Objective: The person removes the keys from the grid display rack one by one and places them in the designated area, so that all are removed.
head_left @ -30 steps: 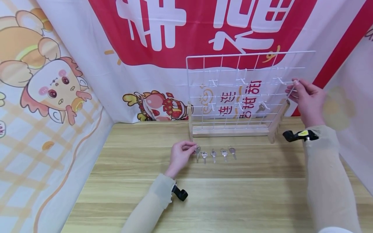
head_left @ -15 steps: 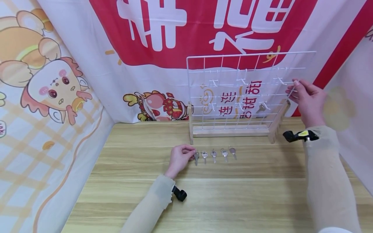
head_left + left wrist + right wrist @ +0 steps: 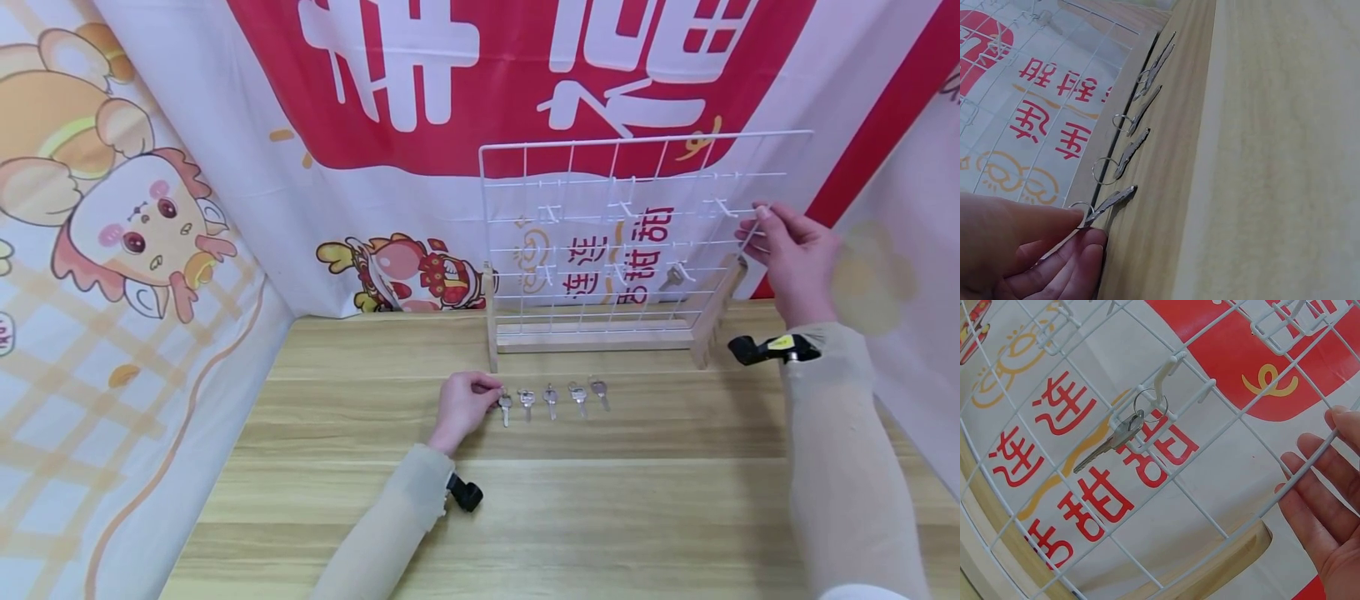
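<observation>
My left hand (image 3: 461, 410) is low over the table at the left end of a row of small silver keys. Its thumb and index finger pinch the leftmost key (image 3: 1113, 203) at its ring, and the blade points toward the table's front. The other keys in the row, such as the rightmost key (image 3: 599, 391), lie apart from the hand. At the right, my right hand (image 3: 802, 258) grips the side bar of a white wire grid rack (image 3: 645, 141), thumb on one side and fingers on the other. One key (image 3: 1113, 440) hangs by its ring from a hook on the grid.
Several white hooks, among them an upper left hook (image 3: 550, 214), are clipped to the grid in two rows. The rack stands upright on a wooden base (image 3: 592, 337) at the back of the wooden table (image 3: 585, 517). A printed cloth (image 3: 405, 200) hangs close behind it.
My left hand has shifted slightly left and toward the table's front with the leftmost key, whose flat face now shows more. My right hand has stayed on the rack.
</observation>
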`<state>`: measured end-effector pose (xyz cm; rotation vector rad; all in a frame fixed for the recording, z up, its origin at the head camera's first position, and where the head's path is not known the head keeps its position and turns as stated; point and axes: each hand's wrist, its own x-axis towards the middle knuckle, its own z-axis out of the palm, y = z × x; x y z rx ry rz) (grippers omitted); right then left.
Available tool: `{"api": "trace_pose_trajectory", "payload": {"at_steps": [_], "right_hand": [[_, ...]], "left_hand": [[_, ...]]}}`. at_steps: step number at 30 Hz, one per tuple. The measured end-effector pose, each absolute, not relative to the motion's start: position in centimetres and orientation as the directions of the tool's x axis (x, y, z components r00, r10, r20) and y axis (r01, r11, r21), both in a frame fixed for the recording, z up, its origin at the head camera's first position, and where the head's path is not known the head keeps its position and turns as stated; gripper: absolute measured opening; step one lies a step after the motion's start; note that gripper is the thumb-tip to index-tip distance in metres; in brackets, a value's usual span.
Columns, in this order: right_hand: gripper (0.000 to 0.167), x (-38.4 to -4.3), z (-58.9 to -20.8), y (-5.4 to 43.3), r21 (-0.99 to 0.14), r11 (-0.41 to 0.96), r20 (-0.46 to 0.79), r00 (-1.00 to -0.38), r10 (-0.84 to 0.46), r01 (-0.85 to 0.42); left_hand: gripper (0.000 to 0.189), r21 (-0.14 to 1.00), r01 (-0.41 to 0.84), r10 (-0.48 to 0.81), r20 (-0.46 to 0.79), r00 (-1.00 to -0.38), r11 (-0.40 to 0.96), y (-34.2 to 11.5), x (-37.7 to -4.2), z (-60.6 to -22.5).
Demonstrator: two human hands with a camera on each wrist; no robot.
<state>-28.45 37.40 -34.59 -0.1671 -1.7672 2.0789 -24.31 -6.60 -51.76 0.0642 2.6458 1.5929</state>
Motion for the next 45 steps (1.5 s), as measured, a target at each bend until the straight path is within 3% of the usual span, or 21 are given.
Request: {"api": "trace_pose_trajectory", "payload": {"at_steps": [9, 32, 45], "right_hand": [[0.051, -28.4, -34.7, 37.4, -0.966, -0.107, 0.177, -0.906, 0.385, -0.234], [0.051, -28.5, -34.6, 37.3, -0.967, -0.115, 0.167, -0.911, 0.378, -0.225], [0.051, -28.4, -34.5, 37.3, -0.964, -0.134, 0.168, -0.916, 0.364, -0.230]], "left_hand": [[0.004, 0.846, 0.028, 0.063, -0.007, -0.998, 0.533, -6.8, -24.7, -51.8], [0.005, 0.846, 0.048, 0.080, 0.006, -0.997, 0.532, -7.0, -25.2, -51.9], [0.030, 0.885, -0.016, 0.064, -0.051, -0.997, 0.465, -8.5, -24.8, -49.6]]}}
